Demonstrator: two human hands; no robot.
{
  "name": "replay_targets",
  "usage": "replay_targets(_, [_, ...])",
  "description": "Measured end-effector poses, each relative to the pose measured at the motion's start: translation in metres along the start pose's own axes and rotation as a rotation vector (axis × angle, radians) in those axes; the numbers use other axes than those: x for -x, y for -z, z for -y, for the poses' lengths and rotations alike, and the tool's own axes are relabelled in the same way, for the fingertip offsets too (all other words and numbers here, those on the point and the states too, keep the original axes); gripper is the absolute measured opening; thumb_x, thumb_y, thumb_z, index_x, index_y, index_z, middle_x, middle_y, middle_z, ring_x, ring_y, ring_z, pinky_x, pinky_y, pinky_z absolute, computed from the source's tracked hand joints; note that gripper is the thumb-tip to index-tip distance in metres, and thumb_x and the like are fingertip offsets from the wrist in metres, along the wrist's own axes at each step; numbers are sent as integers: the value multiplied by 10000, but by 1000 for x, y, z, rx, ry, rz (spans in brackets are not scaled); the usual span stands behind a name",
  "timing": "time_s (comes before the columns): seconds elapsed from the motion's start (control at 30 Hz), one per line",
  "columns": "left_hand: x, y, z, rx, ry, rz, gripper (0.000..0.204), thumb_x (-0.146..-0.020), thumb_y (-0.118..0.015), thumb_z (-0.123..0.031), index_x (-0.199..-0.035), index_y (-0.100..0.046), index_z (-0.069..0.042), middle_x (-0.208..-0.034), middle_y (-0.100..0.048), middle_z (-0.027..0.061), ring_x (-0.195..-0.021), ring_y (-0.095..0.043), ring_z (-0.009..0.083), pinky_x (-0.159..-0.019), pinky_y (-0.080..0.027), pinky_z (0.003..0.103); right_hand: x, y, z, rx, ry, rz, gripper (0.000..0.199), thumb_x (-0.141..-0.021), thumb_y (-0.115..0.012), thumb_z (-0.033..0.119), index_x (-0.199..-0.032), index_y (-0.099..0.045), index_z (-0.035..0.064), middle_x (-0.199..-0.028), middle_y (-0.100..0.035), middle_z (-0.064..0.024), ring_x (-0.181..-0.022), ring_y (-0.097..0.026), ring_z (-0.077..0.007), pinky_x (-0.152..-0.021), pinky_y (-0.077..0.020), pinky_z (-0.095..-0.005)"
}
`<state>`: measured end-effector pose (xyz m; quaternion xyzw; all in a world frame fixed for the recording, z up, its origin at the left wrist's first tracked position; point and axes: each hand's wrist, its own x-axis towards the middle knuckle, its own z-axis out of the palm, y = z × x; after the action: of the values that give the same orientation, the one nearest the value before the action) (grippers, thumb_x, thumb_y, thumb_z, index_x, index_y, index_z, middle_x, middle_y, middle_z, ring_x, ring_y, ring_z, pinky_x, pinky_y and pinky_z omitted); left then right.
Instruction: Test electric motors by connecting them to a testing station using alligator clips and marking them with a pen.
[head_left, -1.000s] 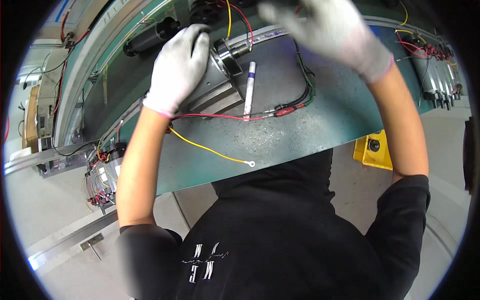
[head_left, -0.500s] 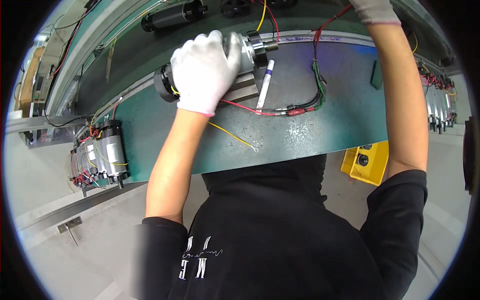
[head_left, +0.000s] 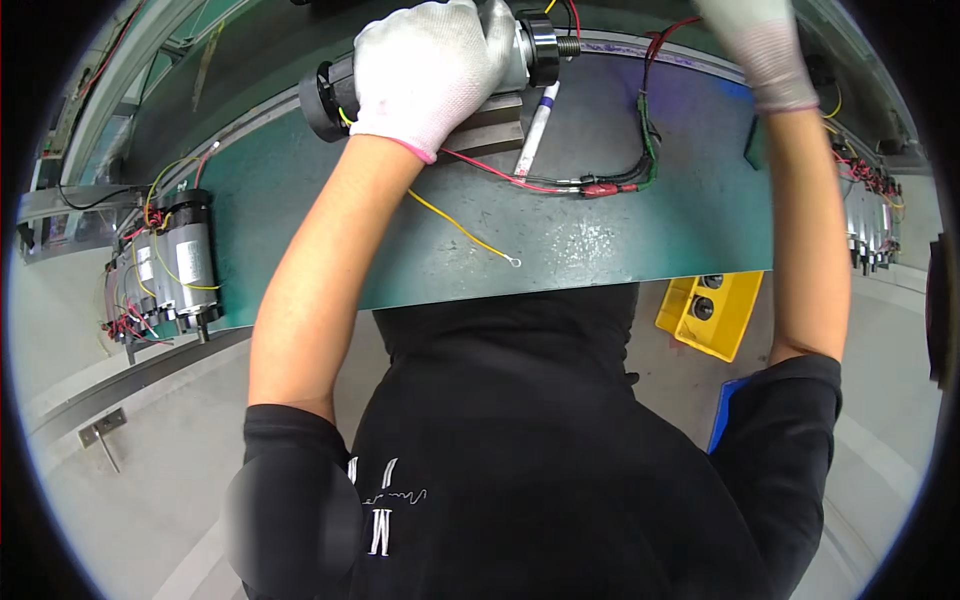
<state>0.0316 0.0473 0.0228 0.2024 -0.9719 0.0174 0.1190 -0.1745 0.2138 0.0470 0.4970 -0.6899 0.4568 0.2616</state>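
Observation:
My left hand (head_left: 430,70), in a white glove, wraps over the top of a cylindrical electric motor (head_left: 542,50) with black ends and a threaded shaft pointing right. The motor rests on a grey metal block (head_left: 490,130). From it run a yellow wire (head_left: 455,225) with a ring terminal and red and black leads, which meet a green-sleeved cable (head_left: 645,140) at red connectors (head_left: 602,189). A white marker pen (head_left: 537,130) lies beside the block. My right hand (head_left: 758,50), also gloved, is at the top right, smeared by motion; its fingers are cut off by the upper edge.
More motors (head_left: 190,250) with loose wires stand at the bench's left end, and others (head_left: 865,215) at the far right. A rail edges the green bench top (head_left: 650,245) at the back. Below its front edge sit a yellow bin (head_left: 735,315) and a blue bin (head_left: 727,405).
My right hand has come nearer to me and shows more of its glove. My left hand stays on the motor. The whole view has shifted, so the bench sits higher in the picture.

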Motion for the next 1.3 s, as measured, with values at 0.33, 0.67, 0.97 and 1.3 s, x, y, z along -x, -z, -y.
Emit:
replay_targets(0.33, [1,-42,18,7,-94,-339,462,-1033,-602,-449,-807,-768,-82,-752,-758,155,-733,-769,337,-712,-596,480,86,-25,6,-741,-969,686,467,-1102,-652,336,-1468,-621,47,-1344,-710,-11,-1136,-666,-114,-893,-563,-301])
replay_targets(0.67, [6,-38,11,8,-78,-325,445,-1025,-621,-436,-812,-772,-76,-740,-749,149,-724,-764,327,-707,-590,478,97,-44,1,-954,-1099,738,449,-1078,-688,326,-1457,-643,89,-1244,-727,19,-1109,-670,-71,-883,-550,-259])
replay_targets(0.97, [-2,-38,11,12,-84,-340,428,-1020,-632,-432,-817,-769,-81,-751,-753,154,-723,-762,321,-704,-593,462,92,-47,-14,-1095,-1186,705,474,-1081,-693,288,-1498,-607,80,-1325,-732,-17,-1149,-699,-123,-937,-571,-304])
replay_targets(1.3, [-10,-24,9,-84,-69,-262,406,-1014,-629,-466,-896,-733,-92,-812,-727,126,-781,-738,314,-727,-559,473,75,-30,6,-1152,-1276,586,362,-1030,-740,165,-1373,-711,52,-1169,-777,5,-977,-723,-116,-845,-592,-285])
